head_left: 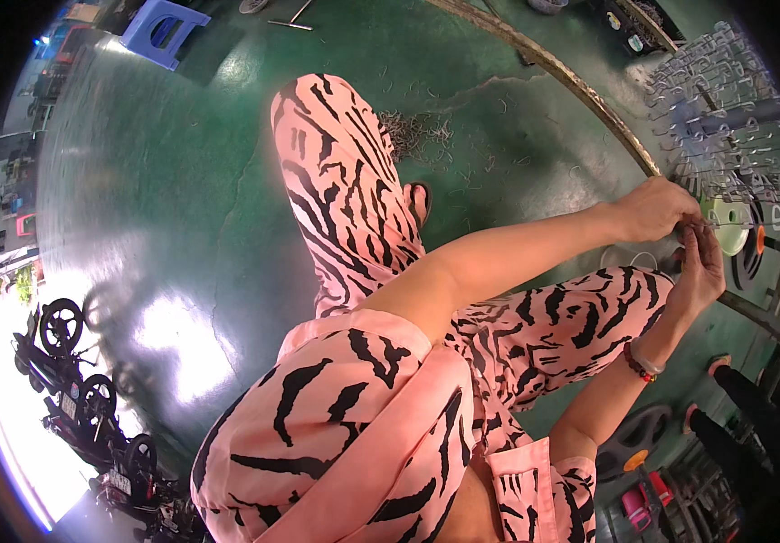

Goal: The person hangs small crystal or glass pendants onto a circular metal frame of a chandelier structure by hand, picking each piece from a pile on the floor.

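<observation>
Your left hand (657, 206) and right hand (699, 271) meet at the right of the view, fingertips together at the edge of a rack of clear plastic pieces (725, 100). The left hand reaches across from above, fingers curled and pinched around something small at the rack's lower edge; the item itself is too small and too hidden to identify. The right hand comes up from below, fingers bunched and pointing up toward the same spot, touching or almost touching the left fingertips; you cannot tell whether it grips anything. A red bead bracelet (639, 365) sits on the right wrist. The rack stands on a curved metal frame (580, 86) that arcs from top centre down to the right. Just beside the hands, to their right, lies a pale round disc (732, 222) with an orange part next to it. Your legs, in pink trousers with black stripes (345, 181), stretch over a green floor (164, 181). A scatter of small metal bits (417, 134) lies on the floor by your foot. A blue stool (164, 29) stands top left, well apart; parked motorbikes (82, 389) show at lower left.
</observation>
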Demonstrator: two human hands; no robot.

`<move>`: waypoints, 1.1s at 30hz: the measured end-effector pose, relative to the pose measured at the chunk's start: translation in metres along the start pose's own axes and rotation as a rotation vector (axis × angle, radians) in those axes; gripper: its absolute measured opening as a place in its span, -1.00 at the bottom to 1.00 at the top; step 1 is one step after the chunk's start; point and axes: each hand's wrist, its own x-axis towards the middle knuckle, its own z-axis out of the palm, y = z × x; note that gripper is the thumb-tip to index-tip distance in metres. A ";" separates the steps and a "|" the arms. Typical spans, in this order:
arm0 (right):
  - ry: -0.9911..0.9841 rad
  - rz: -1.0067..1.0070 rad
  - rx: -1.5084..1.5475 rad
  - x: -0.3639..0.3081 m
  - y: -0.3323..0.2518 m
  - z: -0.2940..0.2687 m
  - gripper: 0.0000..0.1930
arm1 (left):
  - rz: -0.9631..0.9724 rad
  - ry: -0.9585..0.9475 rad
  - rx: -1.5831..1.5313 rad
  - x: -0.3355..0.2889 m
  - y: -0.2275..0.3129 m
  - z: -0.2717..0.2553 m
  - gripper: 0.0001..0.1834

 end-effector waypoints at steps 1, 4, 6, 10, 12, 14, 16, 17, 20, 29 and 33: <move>-0.002 0.005 -0.001 0.002 0.002 0.001 -0.73 | 0.098 0.001 0.059 0.002 -0.003 0.001 -0.82; 0.019 0.007 -0.005 0.004 0.005 0.005 -0.74 | 0.049 0.039 -0.003 0.006 -0.002 0.003 -0.78; 0.073 0.030 0.014 0.006 0.007 0.008 -0.75 | -0.032 0.000 -0.018 0.011 0.004 -0.001 -0.79; 0.111 0.003 -0.035 0.008 0.010 0.018 -0.78 | -0.248 -0.026 -0.122 0.018 -0.001 -0.009 -0.85; 0.089 -0.002 -0.042 0.007 0.009 0.023 -0.78 | -0.295 -0.026 -0.232 0.015 -0.016 -0.013 -0.83; 0.077 -0.004 -0.046 0.009 0.010 0.026 -0.78 | -0.340 -0.034 -0.341 0.015 -0.019 -0.020 -0.80; 0.079 -0.026 -0.055 0.010 0.012 0.030 -0.81 | -0.372 -0.002 -0.297 0.008 -0.014 -0.034 -0.73; 0.092 -0.023 -0.063 0.013 0.011 0.027 -0.81 | -0.386 0.014 -0.201 0.004 -0.019 -0.039 -0.73; 0.141 0.036 -0.191 0.020 0.019 0.035 -0.84 | -0.464 0.142 0.213 -0.035 -0.063 -0.095 -0.77; 0.284 -0.077 -0.482 0.063 0.047 0.023 -0.75 | -0.747 0.145 1.040 -0.139 -0.242 -0.273 -0.85; 0.259 -0.067 -0.489 0.067 0.038 0.040 -0.71 | -0.662 -0.181 1.244 -0.160 -0.247 -0.284 -0.84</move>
